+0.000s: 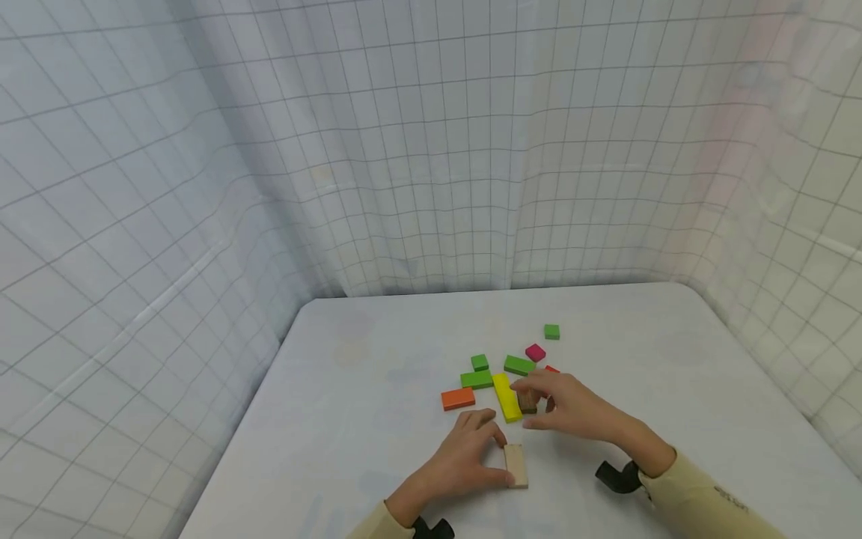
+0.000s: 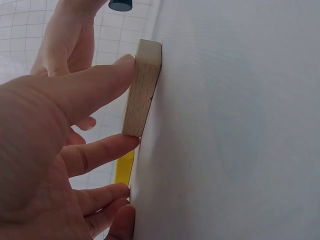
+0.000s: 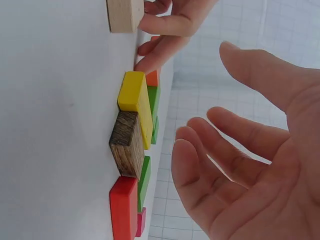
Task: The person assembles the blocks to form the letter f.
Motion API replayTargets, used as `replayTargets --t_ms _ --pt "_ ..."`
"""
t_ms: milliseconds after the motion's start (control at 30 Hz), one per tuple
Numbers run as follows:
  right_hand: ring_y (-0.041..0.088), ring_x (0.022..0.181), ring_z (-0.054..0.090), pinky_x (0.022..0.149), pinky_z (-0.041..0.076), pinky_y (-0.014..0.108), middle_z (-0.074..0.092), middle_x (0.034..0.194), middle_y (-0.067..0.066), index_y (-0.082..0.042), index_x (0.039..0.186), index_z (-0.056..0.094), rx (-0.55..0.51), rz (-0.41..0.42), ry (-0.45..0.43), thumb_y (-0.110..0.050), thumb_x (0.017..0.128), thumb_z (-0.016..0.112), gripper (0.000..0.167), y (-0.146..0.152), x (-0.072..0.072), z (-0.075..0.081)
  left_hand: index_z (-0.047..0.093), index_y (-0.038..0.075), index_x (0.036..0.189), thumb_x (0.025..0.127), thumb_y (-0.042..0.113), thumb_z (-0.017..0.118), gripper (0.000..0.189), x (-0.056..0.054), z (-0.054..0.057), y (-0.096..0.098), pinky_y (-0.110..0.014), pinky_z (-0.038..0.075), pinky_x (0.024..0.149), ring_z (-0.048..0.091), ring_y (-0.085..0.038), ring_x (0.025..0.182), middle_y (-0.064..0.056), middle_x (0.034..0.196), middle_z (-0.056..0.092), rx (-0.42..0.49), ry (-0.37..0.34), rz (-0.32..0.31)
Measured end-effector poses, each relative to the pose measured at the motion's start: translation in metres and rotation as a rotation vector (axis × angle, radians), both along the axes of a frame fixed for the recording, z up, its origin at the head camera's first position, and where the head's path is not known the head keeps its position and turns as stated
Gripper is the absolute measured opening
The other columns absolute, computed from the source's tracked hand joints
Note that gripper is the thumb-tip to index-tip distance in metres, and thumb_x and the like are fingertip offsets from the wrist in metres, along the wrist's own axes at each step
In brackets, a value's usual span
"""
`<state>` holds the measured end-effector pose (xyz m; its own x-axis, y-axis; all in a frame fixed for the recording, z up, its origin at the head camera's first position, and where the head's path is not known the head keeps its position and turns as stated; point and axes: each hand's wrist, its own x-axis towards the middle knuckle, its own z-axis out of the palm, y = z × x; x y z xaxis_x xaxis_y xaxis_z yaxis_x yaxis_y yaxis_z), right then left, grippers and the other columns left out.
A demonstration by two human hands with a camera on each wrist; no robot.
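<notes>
My left hand [image 1: 467, 458] pinches a pale wooden block [image 1: 516, 466] lengthwise, the thumb at its near end and the index finger at its far end. In the left wrist view the same wooden block [image 2: 142, 90] lies on the table. Above a dark brown block [image 1: 527, 402], my right hand [image 1: 572, 408] hovers with fingers and thumb spread apart. The right wrist view shows that brown block [image 3: 129, 145] apart from the fingers, between a yellow block [image 3: 135, 100] and a red block [image 3: 123, 207].
Left of the yellow block lie an orange block [image 1: 458, 398] and a long green block [image 1: 477, 379]. Farther back are a small green block [image 1: 480, 362], another green block [image 1: 519, 365], a pink block [image 1: 535, 352] and a green square [image 1: 552, 332]. Gridded white curtains [image 1: 431, 187] surround the white table [image 1: 323, 419].
</notes>
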<state>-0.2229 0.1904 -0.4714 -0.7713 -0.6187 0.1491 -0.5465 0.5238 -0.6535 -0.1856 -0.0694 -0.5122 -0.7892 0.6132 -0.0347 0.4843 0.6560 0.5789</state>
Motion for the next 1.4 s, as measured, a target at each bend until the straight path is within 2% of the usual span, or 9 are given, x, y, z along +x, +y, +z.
replayTargets --t_ms 100,200,367,600,767,967,1400 --pt "0.026 0.098 0.060 0.080 0.057 0.036 0.065 0.122 0.002 -0.010 0.139 0.059 0.000 -0.026 0.044 -0.030 0.087 0.081 0.059 -0.002 -0.006 0.001 0.062 0.029 0.104 0.081 0.057 0.078 0.040 0.000 0.000 0.000 -0.051 0.036 0.111 0.033 -0.026 0.139 -0.005 0.152 0.042 -0.002 0.011 -0.005" --pt "0.025 0.110 0.060 0.090 0.054 0.046 0.060 0.136 0.003 -0.011 0.140 0.058 0.018 -0.043 0.094 -0.029 0.086 0.082 0.061 -0.003 -0.012 0.000 0.063 0.028 0.104 0.081 0.056 0.079 0.040 0.000 0.000 0.000 -0.052 0.036 0.111 0.033 -0.026 0.138 -0.006 0.152 0.043 0.002 0.015 -0.006" --pt "0.027 0.130 0.052 0.103 0.045 0.055 0.057 0.142 0.005 -0.011 0.140 0.059 0.016 -0.051 0.119 -0.029 0.085 0.084 0.063 -0.007 -0.023 -0.004 0.063 0.027 0.104 0.081 0.056 0.079 0.040 0.000 -0.001 0.000 -0.052 0.036 0.110 0.033 -0.027 0.138 -0.006 0.152 0.043 0.021 0.016 0.001" --pt "0.031 0.134 0.046 0.106 0.040 0.057 0.053 0.146 0.007 -0.007 0.144 0.055 0.088 -0.031 0.136 -0.030 0.082 0.086 0.073 -0.015 -0.033 -0.016 0.063 0.028 0.102 0.081 0.057 0.079 0.039 0.002 -0.004 -0.003 -0.052 0.037 0.109 0.034 -0.027 0.137 -0.007 0.151 0.044 0.041 0.017 0.012" --pt "0.035 0.143 0.034 0.112 0.033 0.058 0.046 0.153 0.008 -0.007 0.148 0.050 0.141 0.000 0.131 -0.033 0.081 0.087 0.081 -0.018 -0.036 -0.025 0.063 0.028 0.102 0.080 0.055 0.080 0.039 0.003 -0.003 -0.004 -0.052 0.037 0.109 0.034 -0.027 0.137 -0.007 0.152 0.043 0.059 0.007 0.026" --pt "0.040 0.149 0.020 0.110 0.029 0.066 0.041 0.157 0.004 -0.009 0.150 0.049 0.160 0.031 0.073 -0.035 0.084 0.083 0.078 -0.016 -0.035 -0.032 0.063 0.029 0.102 0.080 0.055 0.081 0.038 0.004 -0.003 -0.002 -0.053 0.037 0.109 0.034 -0.027 0.137 -0.007 0.152 0.044 0.069 -0.010 0.033" --pt "0.040 0.146 0.025 0.110 0.033 0.062 0.046 0.153 0.008 -0.012 0.143 0.058 0.191 0.014 0.106 -0.035 0.085 0.083 0.067 -0.013 -0.037 -0.035 0.063 0.031 0.101 0.078 0.057 0.081 0.039 0.000 -0.004 0.001 -0.054 0.037 0.109 0.034 -0.027 0.138 -0.006 0.152 0.044 0.064 -0.020 0.040"
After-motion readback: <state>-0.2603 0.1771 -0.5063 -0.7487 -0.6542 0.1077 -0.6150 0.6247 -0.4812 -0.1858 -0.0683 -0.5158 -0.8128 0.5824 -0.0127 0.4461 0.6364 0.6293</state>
